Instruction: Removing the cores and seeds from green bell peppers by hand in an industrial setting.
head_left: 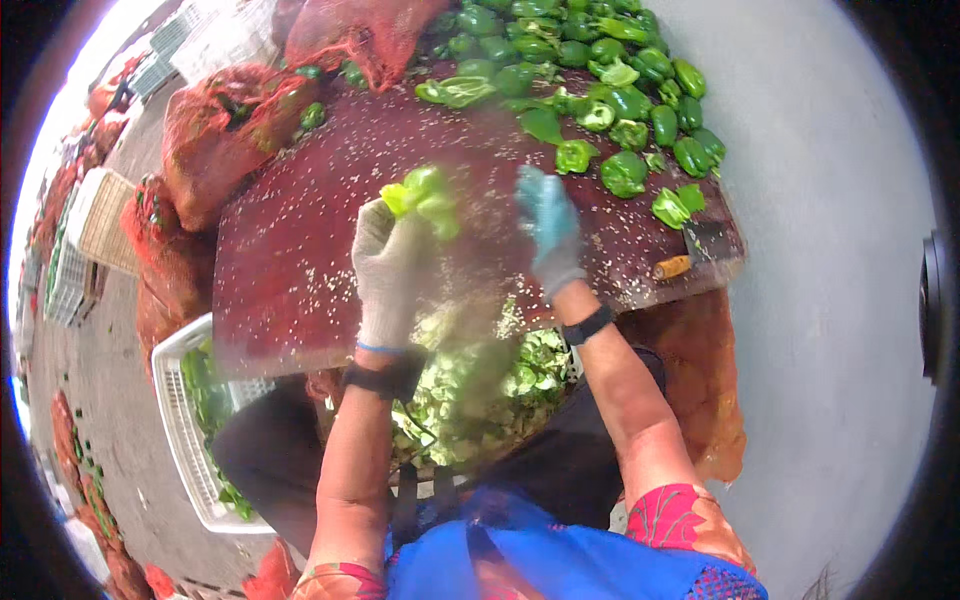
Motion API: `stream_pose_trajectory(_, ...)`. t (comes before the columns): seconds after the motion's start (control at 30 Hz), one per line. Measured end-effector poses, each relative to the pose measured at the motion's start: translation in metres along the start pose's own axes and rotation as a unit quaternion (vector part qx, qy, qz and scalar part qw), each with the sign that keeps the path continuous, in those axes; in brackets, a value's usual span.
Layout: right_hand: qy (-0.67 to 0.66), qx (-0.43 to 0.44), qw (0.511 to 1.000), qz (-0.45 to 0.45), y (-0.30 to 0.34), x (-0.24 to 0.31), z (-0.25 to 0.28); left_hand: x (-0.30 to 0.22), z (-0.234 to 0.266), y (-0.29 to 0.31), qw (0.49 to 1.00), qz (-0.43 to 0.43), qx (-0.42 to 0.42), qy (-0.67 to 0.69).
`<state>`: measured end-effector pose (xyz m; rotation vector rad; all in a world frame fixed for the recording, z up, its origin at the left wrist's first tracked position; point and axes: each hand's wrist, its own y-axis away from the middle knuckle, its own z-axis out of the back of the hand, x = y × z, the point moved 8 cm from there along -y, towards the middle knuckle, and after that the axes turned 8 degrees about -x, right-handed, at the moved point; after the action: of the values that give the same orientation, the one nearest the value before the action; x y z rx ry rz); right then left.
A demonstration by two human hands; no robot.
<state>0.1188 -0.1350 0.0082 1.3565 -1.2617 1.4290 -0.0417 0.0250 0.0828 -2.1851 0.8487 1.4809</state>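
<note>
My left hand (388,262), in a pale knit glove, is closed on a light green pepper piece (428,198) held above the dark red board. To its right, my right hand (550,228) wears a teal-coated glove. It is blurred by motion, its fingers look stretched out, and nothing shows in them. Green bell peppers (622,172) are heaped along the far right of the board (290,240), some cut open. Pale seeds are scattered over the surface. A knife with a wooden handle (672,267) lies near the right edge, its dark blade beside a cut pepper.
Below the board's near edge, between my legs, are many pale green pepper scraps (460,400). A white plastic crate (185,440) with green pieces stands at the left. Red mesh sacks (220,130) lean against the board's left and far sides. A pale grey surface borders the right.
</note>
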Motion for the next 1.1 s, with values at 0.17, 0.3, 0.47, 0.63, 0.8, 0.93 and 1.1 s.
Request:
stream_pose_trajectory(0.17,-0.033,0.136,0.99,0.027,0.022,0.026,-0.038,-0.008,0.027,-0.011,0.894,-0.306,0.023,-0.327)
stream_pose_trajectory(0.3,0.112,0.005,0.994,-0.002,-0.007,0.006,0.038,-0.107,0.125,-0.035,0.839,-0.27,-0.036,-0.471)
stream_pose_trajectory(0.47,0.511,0.01,0.846,0.149,-0.061,0.045,0.063,-0.228,0.4,0.007,0.73,-0.168,-0.242,-0.616)
stream_pose_trajectory(0.63,0.667,-0.033,0.71,0.224,-0.134,0.01,0.072,-0.21,0.633,0.111,0.604,-0.011,-0.448,-0.66)
stream_pose_trajectory(0.8,0.727,0.028,0.647,0.23,-0.156,-0.006,0.052,-0.141,0.722,0.143,0.579,0.139,-0.404,-0.695)
stream_pose_trajectory(0.93,0.671,0.058,0.718,0.172,-0.147,-0.004,0.051,-0.154,0.605,0.054,0.752,0.021,-0.327,-0.571)
stream_pose_trajectory(1.1,0.134,0.101,0.982,0.082,-0.095,-0.01,0.002,-0.131,0.261,-0.009,0.925,0.05,-0.097,-0.363)
